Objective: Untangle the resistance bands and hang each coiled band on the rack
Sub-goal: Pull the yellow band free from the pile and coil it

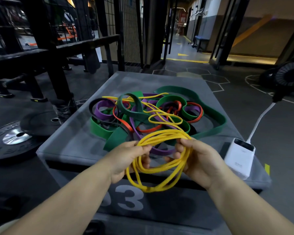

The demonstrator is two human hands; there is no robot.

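A thin yellow band (157, 170) is wound into several loops and hangs between my two hands above the near edge of a grey padded box (71, 141). My left hand (126, 158) pinches the coil's left side. My right hand (199, 160) grips its right side, thumb on top. Behind them a tangled pile of bands (143, 114) lies on the box top: wide green, purple, red, black and another thin yellow strand that runs from the pile toward the coil. A black metal rack (46, 53) stands at the left rear.
A white power bank (239, 156) with a white cable (260, 119) lies at the box's right edge. Black weight plates (12, 138) lie on the floor at the left. A black fan (290, 77) stands at the far right. A corridor opens straight ahead.
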